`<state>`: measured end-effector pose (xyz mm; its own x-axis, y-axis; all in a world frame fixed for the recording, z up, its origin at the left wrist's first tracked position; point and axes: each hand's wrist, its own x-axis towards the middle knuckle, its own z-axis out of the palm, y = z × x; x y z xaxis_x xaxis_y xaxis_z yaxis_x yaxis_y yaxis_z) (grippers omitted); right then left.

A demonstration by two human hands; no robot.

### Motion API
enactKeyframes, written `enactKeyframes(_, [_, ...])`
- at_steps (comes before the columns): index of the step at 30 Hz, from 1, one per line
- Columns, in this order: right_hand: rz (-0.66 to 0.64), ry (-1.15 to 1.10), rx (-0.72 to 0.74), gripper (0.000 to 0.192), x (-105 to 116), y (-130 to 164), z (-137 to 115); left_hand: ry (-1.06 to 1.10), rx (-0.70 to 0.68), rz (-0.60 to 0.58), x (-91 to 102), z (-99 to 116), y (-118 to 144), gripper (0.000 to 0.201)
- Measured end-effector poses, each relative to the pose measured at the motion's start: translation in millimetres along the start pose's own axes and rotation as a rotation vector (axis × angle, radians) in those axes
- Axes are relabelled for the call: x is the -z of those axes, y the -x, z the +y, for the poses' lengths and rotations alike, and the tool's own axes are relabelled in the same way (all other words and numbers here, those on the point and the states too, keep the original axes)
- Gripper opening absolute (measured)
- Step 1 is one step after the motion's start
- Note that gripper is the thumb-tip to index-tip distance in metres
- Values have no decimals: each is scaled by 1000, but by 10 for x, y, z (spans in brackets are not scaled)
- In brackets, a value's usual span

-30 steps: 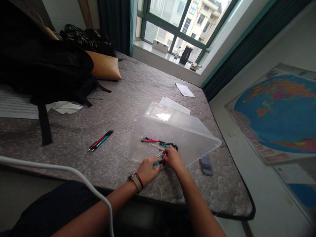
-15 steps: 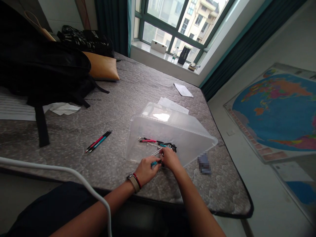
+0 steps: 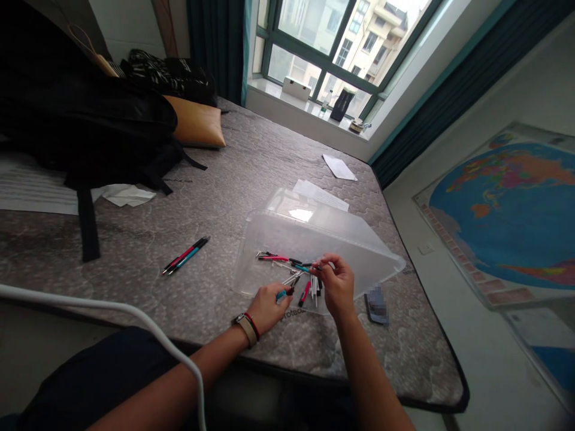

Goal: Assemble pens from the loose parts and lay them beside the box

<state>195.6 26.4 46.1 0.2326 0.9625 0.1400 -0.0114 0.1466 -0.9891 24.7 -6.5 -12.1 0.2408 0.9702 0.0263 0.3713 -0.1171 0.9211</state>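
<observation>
A clear plastic bin (image 3: 341, 239) lies on its side on a grey quilted mattress (image 3: 224, 179), with several loose pen parts (image 3: 281, 260) inside it. My left hand (image 3: 266, 306) rests at the bin's near edge, fingers closed on a teal pen barrel (image 3: 284, 294). My right hand (image 3: 338, 284) is raised a little in front of the bin, pinching a small bundle of thin pen parts (image 3: 313, 282) that hang down from its fingertips. Two assembled pens (image 3: 186, 255), one red and one teal, lie side by side on the mattress to the left.
A black backpack (image 3: 85, 126) and a tan cushion (image 3: 197, 123) sit at the far left. Papers (image 3: 321, 193) lie behind the bin, a small dark object (image 3: 376, 304) to its right. A white cable (image 3: 135, 317) crosses near me. A world map (image 3: 507, 209) lies right.
My right hand has left the teal barrel and risen to the right, lifting a bundle of pen parts out of the bin. My left hand stayed put.
</observation>
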Motion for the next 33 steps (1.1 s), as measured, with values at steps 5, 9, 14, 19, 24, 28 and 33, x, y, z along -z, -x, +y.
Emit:
enactKeyframes(5, [-9,77,56,28,-67,116,-164,-21,15,0,5,-6,-16,21])
enactKeyframes(9, [-158,260,141,22,-144,272,-292,-47,-19,27,13,-47,-37,21])
enactKeyframes(14, [-476,597,400,22,-231,393,-302,-69,-45,45,34,-85,-59,19])
enactKeyframes(19, [-522,680,489,30,-269,396,-178,-95,-38,52,58,-59,-70,17])
enactKeyframes(24, [-553,686,484,30,-303,446,-180,-73,-10,54,78,-32,-75,20])
enactKeyframes(28, [-271,642,436,25,-193,395,-205,-38,-7,53,95,-25,-79,22])
enactKeyframes(33, [0,833,259,21,63,116,123,-29,1,53,78,-39,-79,23])
